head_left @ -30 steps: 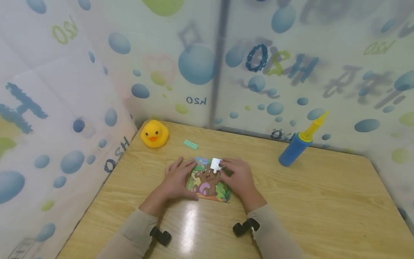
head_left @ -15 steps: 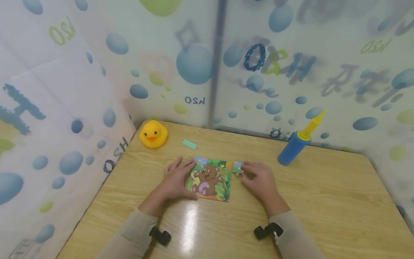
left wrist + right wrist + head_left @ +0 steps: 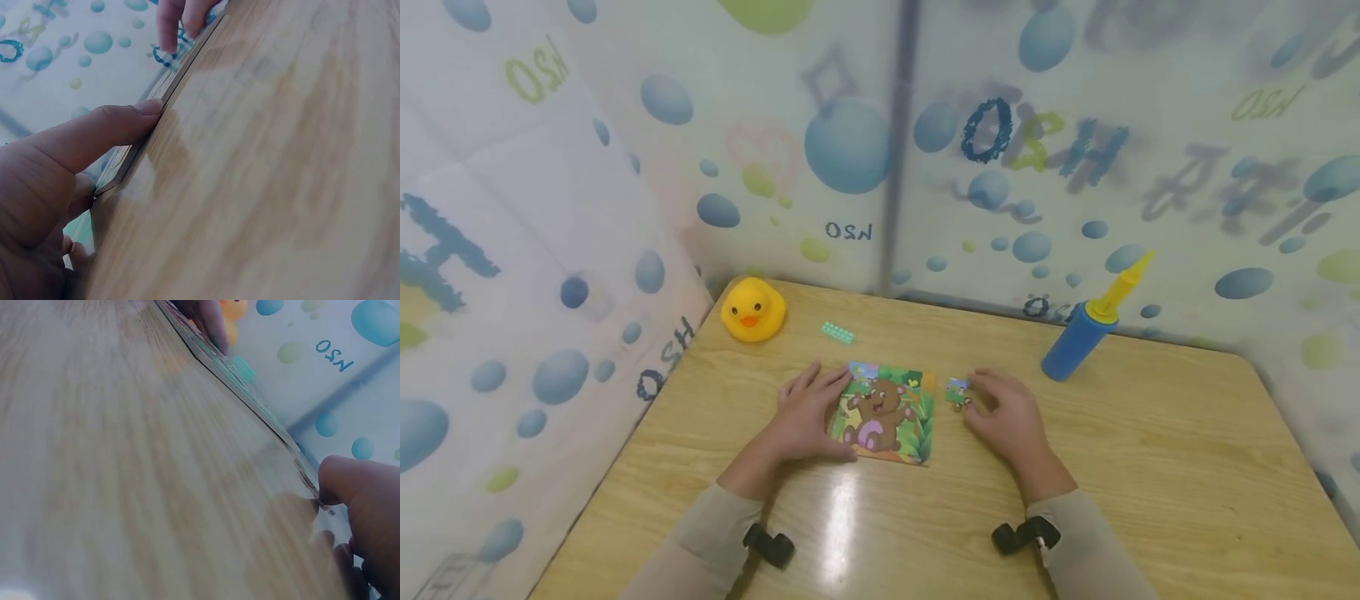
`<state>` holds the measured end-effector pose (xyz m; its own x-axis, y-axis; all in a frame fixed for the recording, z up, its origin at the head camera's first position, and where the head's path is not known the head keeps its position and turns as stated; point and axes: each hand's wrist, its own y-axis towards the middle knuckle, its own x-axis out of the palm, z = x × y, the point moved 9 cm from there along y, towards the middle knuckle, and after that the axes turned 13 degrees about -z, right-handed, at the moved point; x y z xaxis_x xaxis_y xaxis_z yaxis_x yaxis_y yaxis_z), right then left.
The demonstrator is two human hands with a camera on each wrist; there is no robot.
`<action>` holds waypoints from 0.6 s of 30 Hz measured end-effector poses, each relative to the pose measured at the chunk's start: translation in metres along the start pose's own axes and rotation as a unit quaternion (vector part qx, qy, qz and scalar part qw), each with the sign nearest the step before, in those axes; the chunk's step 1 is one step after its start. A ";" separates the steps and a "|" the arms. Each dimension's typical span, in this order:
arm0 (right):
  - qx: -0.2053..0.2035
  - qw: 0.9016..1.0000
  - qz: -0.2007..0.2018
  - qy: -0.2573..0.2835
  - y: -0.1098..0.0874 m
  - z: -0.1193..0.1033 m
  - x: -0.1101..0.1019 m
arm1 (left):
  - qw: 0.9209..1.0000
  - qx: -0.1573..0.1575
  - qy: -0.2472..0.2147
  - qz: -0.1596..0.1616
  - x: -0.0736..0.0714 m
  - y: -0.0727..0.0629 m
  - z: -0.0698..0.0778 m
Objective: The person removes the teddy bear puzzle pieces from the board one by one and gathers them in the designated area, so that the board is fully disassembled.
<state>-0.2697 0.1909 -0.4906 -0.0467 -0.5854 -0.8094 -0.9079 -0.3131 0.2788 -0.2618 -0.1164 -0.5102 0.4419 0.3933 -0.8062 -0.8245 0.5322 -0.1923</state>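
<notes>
A jigsaw puzzle point(image 3: 883, 417) with a brown bear picture lies flat on the wooden table. My left hand point(image 3: 808, 417) holds it at its left side, the thumb along the near edge and the fingers by the far left corner. In the left wrist view the thumb point(image 3: 125, 128) touches the board's edge. Just right of the puzzle, my right hand point(image 3: 1009, 417) pinches a small loose puzzle piece point(image 3: 957, 390), picture side up, at table level. The right wrist view shows this piece point(image 3: 306, 478) edge-on under the thumb; the other fingers are partly hidden.
At the back left sits a yellow rubber duck point(image 3: 753, 310), with a mint-green studded brick point(image 3: 837, 332) to its right. A blue pump point(image 3: 1078, 342) with a yellow nozzle stands at the back right. Patterned curtain walls point(image 3: 775, 167) border the table point(image 3: 1150, 467).
The right hand has moved right with the piece, from above the puzzle to the table beside it. The piece's white side showed earlier; now its picture shows. The left hand stays in place.
</notes>
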 end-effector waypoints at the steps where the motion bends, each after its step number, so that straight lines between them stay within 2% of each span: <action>1: 0.006 1.000 -0.003 0.001 0.000 0.002 0.000 | 1.000 0.001 0.000 0.001 0.000 0.000 0.001; 7: 0.034 0.999 -0.013 0.005 -0.001 0.008 0.000 | 1.000 0.009 -0.002 0.001 0.002 0.002 0.003; 11: 0.046 0.999 -0.014 0.010 0.003 0.001 0.005 | 1.000 0.009 0.003 0.003 0.003 0.002 0.001; 18: -0.005 1.000 0.001 -0.011 0.018 -0.037 0.020 | 1.000 0.009 0.007 0.011 0.001 0.001 -0.001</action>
<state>-0.2717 0.1458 -0.4827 -0.0582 -0.5688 -0.8204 -0.9035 -0.3195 0.2856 -0.2622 -0.1165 -0.5123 0.4178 0.3947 -0.8183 -0.8277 0.5367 -0.1637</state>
